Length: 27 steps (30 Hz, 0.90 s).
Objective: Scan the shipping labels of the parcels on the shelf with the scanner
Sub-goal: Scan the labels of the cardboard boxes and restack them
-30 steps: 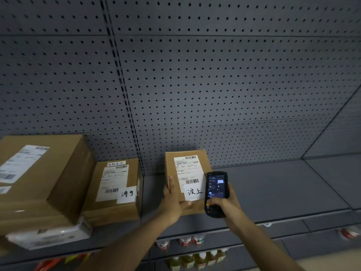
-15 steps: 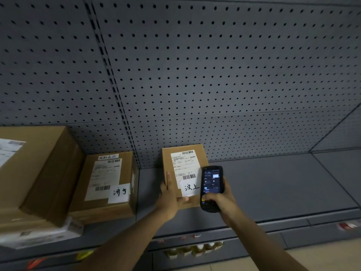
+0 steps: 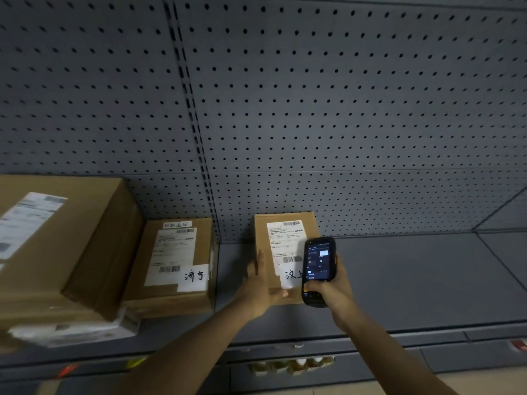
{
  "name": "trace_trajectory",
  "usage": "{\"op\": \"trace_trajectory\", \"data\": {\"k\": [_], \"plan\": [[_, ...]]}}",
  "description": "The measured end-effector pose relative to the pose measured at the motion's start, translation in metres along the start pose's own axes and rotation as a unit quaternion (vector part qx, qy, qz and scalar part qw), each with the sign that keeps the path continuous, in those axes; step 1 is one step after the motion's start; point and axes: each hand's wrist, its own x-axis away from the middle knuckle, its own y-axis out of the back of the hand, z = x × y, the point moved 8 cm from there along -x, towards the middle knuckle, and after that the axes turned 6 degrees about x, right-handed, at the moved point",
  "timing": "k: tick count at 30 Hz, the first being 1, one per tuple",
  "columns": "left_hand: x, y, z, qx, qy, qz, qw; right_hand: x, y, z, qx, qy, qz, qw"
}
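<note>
A small cardboard parcel (image 3: 263,232) lies on the grey shelf (image 3: 413,280), its white shipping label (image 3: 283,243) facing up. My left hand (image 3: 258,289) grips the parcel's near left corner, thumb across its front edge. In my right hand (image 3: 330,292) is a black handheld scanner (image 3: 318,269) with a lit screen, held just over the label's right side and hiding part of it. A second labelled parcel (image 3: 174,260) sits to the left. A big labelled box (image 3: 65,246) lies at the far left.
A grey pegboard wall (image 3: 313,109) backs the shelf. A flat white packet (image 3: 77,332) lies under the big box. Bottles (image 3: 291,364) stand on a lower shelf below the front edge. Bare shelf runs to the right of the scanner.
The camera view shifted; the parcels appear further right in the frame. The scanner has crept left over the label's right edge. My left hand keeps its grip on the parcel.
</note>
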Motion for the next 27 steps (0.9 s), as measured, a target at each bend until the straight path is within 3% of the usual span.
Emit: {"op": "trace_trajectory", "data": {"k": [4,7,11,18,22,27], "plan": [[0.018,0.036,-0.006,0.001,-0.085,-0.055,0.995,0.006,-0.024,0.018,0.003,0.055,-0.017,0.998],[0.036,0.068,0.004,-0.062,-0.125,-0.110,0.984,0.010,-0.057,0.035,0.012,0.077,0.000,0.997],[0.049,0.109,0.054,-0.100,-0.054,-0.166,0.980,0.012,-0.113,0.040,0.003,0.063,0.060,0.996],[0.068,0.148,0.149,-0.227,0.108,-0.129,0.959,0.031,-0.190,0.017,-0.011,-0.011,0.150,0.989],[0.071,0.152,0.167,-0.264,0.112,-0.110,0.952,0.042,-0.213,0.006,-0.025,-0.036,0.184,0.982],[0.072,0.156,0.171,-0.234,0.087,-0.119,0.961,0.047,-0.225,0.001,-0.058,-0.051,0.188,0.979]]}}
